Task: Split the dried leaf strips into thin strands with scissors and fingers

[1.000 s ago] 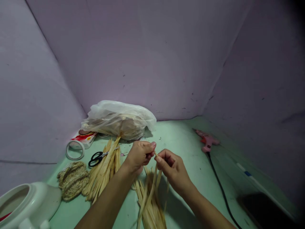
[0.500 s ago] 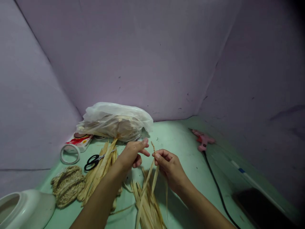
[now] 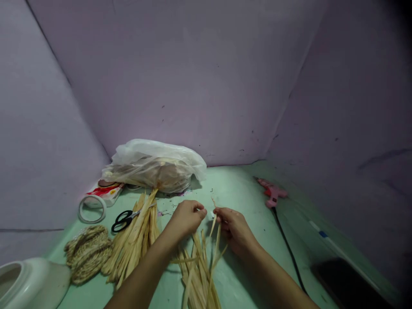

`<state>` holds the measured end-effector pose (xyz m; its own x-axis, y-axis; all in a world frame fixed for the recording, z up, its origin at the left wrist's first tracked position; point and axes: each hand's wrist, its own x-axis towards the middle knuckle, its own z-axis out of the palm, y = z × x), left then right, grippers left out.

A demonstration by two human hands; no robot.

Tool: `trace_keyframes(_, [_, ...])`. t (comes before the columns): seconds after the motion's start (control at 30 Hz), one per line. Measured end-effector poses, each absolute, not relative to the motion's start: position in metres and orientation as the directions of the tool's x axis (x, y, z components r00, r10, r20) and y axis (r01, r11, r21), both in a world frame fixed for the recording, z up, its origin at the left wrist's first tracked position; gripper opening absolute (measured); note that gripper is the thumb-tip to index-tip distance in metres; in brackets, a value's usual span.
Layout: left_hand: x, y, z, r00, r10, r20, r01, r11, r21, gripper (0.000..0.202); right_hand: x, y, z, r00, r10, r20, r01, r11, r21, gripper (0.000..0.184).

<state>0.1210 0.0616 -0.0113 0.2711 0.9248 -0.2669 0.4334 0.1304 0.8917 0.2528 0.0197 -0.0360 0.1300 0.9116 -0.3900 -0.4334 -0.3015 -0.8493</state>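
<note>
My right hand (image 3: 234,225) pinches a thin twisted strand of dried leaf fibre (image 3: 213,202) between thumb and finger. Its tip sticks up above the fingers, and loose strips (image 3: 216,238) hang beneath. Just to the left, my left hand (image 3: 189,216) is closed, with thumb and fingertips brought together close to the strand; whatever they hold, if anything, is too small to make out. Below both hands a bundle of pale dried leaf strips (image 3: 198,281) lies on the green tabletop.
At left are a second strip bundle (image 3: 135,240), black-handled scissors (image 3: 124,221), a braided coil (image 3: 88,254), a tape roll (image 3: 92,209) and a white jar (image 3: 45,279). A plastic bag (image 3: 154,165) lies behind. At right are a pink glue gun (image 3: 272,193) with its cord and a dark flat object (image 3: 347,283).
My left hand has gone from spread fingers to closed fingertips and sits slightly lower, nearer the strand. My right hand keeps its pinch, shifted a little right and down.
</note>
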Motion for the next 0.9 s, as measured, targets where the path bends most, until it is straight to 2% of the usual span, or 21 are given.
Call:
trace_keyframes(0.07, [0.123, 0.063, -0.015, 0.251, 0.934, -0.256, 0.403, 0.140, 0.905, 0.017, 0.251, 0.018, -0.037, 0.127, 0.916, -0.381, -0.441, -0.292, -0.849, 0.016])
trace_keyframes(0.33, [0.137, 0.059, -0.028, 0.233, 0.920, -0.316, 0.294, 0.243, 0.925, 0.016, 0.245, 0.013, -0.045, 0.102, 0.929, -0.355, -0.420, -0.283, -0.862, 0.028])
trace_keyframes(0.5, [0.142, 0.056, -0.045, 0.223, 0.922, -0.318, 0.298, 0.246, 0.922, 0.019, 0.249, 0.015, -0.051, 0.132, 0.929, -0.345, -0.422, -0.262, -0.868, 0.028])
trace_keyframes(0.6, [0.142, 0.050, -0.054, 0.213, 0.937, -0.276, 0.340, 0.194, 0.920, 0.021, 0.253, 0.016, -0.051, 0.166, 0.930, -0.328, -0.450, -0.224, -0.865, 0.029])
trace_keyframes(0.73, [0.139, 0.040, -0.059, 0.218, 0.959, -0.183, 0.390, 0.087, 0.917, 0.021, 0.256, 0.020, -0.052, 0.305, 0.903, -0.302, -0.463, -0.136, -0.876, 0.028])
trace_keyframes(0.9, [0.139, 0.031, -0.062, 0.224, 0.974, -0.042, 0.455, -0.066, 0.888, 0.024, 0.257, 0.022, -0.060, 0.352, 0.899, -0.259, -0.469, -0.070, -0.880, 0.031])
